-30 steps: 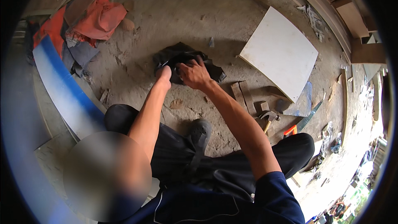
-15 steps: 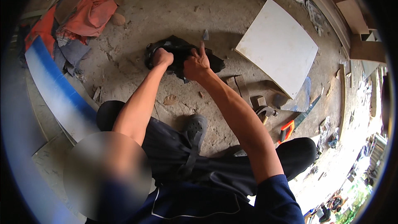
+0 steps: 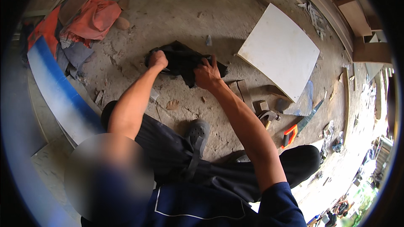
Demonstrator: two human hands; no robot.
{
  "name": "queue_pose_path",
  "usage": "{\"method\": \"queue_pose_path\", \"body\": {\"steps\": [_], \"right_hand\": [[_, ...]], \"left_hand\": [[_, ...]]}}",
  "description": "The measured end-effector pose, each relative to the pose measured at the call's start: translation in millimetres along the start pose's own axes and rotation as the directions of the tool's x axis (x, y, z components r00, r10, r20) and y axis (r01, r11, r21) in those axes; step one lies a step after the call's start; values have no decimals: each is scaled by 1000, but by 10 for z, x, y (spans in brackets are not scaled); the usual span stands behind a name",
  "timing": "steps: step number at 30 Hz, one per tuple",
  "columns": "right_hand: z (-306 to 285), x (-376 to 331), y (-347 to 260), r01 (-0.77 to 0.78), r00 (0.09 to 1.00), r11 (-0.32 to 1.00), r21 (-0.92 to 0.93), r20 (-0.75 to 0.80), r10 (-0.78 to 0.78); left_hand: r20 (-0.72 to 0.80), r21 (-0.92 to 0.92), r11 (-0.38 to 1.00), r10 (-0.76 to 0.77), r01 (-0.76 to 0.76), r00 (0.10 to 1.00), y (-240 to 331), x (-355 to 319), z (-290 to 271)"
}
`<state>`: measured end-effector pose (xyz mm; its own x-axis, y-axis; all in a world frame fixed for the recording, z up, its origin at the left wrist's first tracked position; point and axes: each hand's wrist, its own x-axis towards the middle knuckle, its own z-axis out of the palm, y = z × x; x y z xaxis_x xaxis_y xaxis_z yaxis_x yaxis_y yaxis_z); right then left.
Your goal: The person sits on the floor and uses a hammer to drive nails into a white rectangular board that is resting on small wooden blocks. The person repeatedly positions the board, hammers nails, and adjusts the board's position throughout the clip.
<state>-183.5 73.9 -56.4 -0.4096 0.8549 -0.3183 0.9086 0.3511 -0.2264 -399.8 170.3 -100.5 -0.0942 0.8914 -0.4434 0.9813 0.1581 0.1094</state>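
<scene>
Black sheet (image 3: 180,59), likely light, soft, slippery: hold opposite edges. Left hand (image 3: 158,61) pinches it at nine o'clock; right hand (image 3: 207,75), four o'clock, closure unclear.

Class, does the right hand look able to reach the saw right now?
Probably yes: the saw lies uncovered near the right knee, though the right hand is at the crumpled black sheet.

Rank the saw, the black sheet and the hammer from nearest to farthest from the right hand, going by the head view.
1. Black sheet: touching the right hand.
2. Hammer: right, toward the person.
3. Saw: right, beyond the hammer.
</scene>
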Motion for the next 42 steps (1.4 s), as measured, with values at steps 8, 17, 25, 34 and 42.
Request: {"method": "queue_pose_path", "body": {"steps": [8,17,25,34,42], "right_hand": [[7,34,-84,10,999,997,73,-43,-7],[45,3,-82,-21,1000,993,113,-19,23],[82,-19,-70,-25,999,989,146,-38,31],[33,-42,-105,-42,998,983,180,49,34],[31,1,-98,-57,996,983,175,71,45]], "left_hand": [[220,-380,921,-4,90,976,-274,190,-237],[27,-83,992,99,-97,995,-131,-12,-227],[138,-1,995,-98,99,986,1,-61,-34],[98,-70,996,-51,58,994,14,-14,116],[92,-14,999,43,-42,995,-124,16,30]]}}
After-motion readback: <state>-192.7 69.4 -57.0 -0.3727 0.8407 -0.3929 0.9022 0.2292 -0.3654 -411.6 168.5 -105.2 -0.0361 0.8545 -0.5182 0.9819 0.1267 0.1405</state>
